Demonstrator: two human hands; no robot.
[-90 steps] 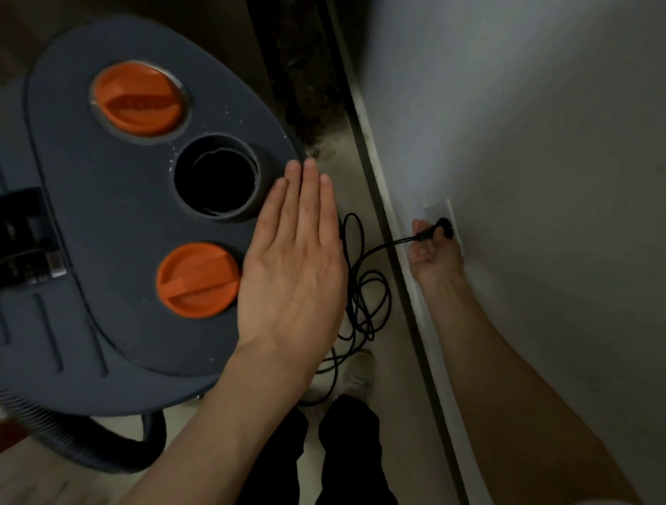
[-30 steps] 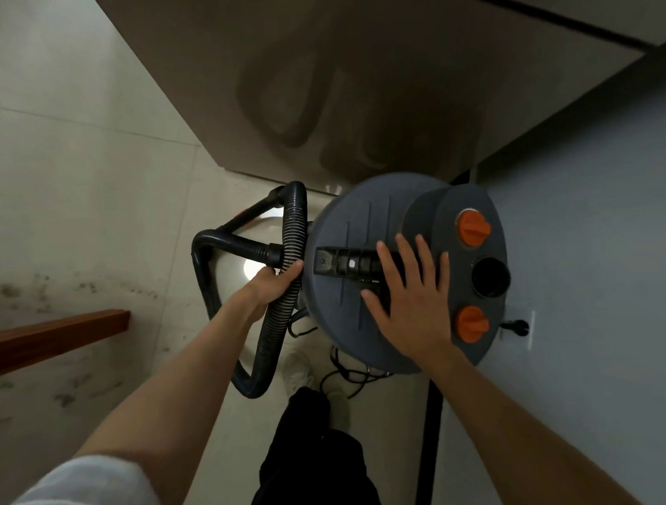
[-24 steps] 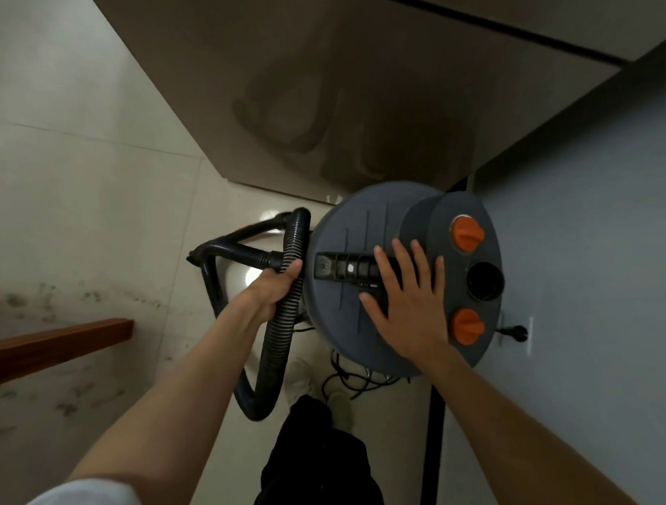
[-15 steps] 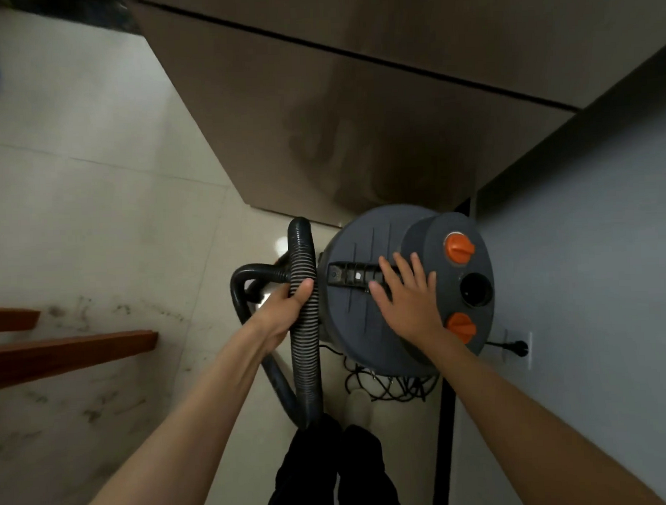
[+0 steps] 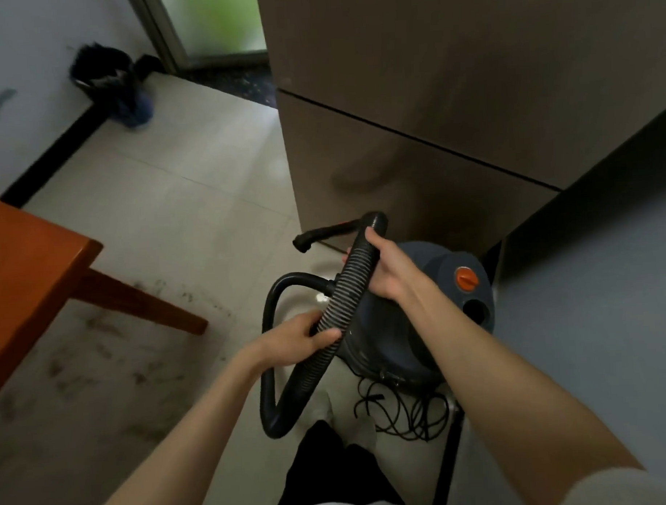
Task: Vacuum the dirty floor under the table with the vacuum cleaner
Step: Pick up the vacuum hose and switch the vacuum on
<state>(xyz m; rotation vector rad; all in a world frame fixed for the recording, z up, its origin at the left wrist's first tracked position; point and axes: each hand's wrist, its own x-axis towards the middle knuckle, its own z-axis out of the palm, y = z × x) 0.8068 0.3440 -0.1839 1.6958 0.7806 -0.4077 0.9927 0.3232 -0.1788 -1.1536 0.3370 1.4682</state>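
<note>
- The left hand (image 5: 302, 338) grips the ribbed black hose (image 5: 347, 285) at its lower stretch, fingers curled under it and thumb lying over the top.
- The right hand (image 5: 387, 269) holds the same hose higher up, close to its far end, with fingers wrapped round it from the right side.
- Between the two hands the hose runs as a slanted, nearly straight length; below the left hand it drops into a loop near the floor and curves back up on the left.
- A dark nozzle end (image 5: 303, 244) sticks out to the left, just beyond the right hand.
- The vacuum cleaner (image 5: 432, 324), a dark blue-grey drum, stands on the floor right of the hose, partly hidden by the right forearm. An orange knob (image 5: 466, 278) and a round dark opening (image 5: 476, 310) show on its top.
- A tangle of black power cord (image 5: 405, 412) lies on the tiles at the near side of the drum.
- The wooden table (image 5: 26, 270) is at the left edge, one slanted leg reaching the floor.
- The tiled floor (image 5: 112, 365) beneath and beside the table carries dark smudges and specks.
- A tall brown cabinet (image 5: 432, 109) rises behind the vacuum; a grey wall (image 5: 590, 300) is on the right.
- A dark brush-like object (image 5: 106, 82), blurred, sits in the far left corner.
</note>
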